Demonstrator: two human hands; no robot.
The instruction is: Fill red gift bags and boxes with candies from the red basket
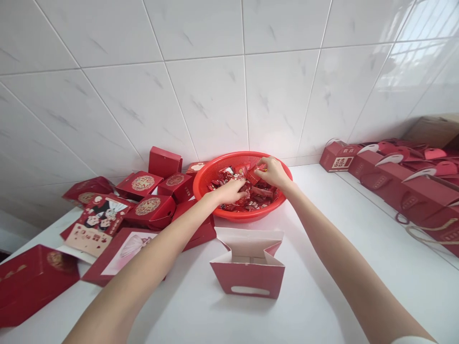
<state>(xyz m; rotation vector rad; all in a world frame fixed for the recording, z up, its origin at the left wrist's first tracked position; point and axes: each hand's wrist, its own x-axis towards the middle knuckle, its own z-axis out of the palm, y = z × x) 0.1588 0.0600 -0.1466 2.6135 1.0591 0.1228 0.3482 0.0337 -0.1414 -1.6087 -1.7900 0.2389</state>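
A red plastic basket stands against the tiled wall, holding many wrapped candies, mostly red. Both of my hands reach into it. My left hand rests low among the candies on the left, its visible fingers stretched out and apart; some fingertips are hidden. On the right side, my right hand pinches a red candy packet above the pile. In front of the basket, between my forearms, an open red paper box stands upright, showing its pale inside and a slot in the front; no contents are visible in it.
Closed red gift boxes with gold emblems crowd the left, beside a printed card box and a larger box. Rows of red handled boxes line the right, near a brown carton. All stand on a white table.
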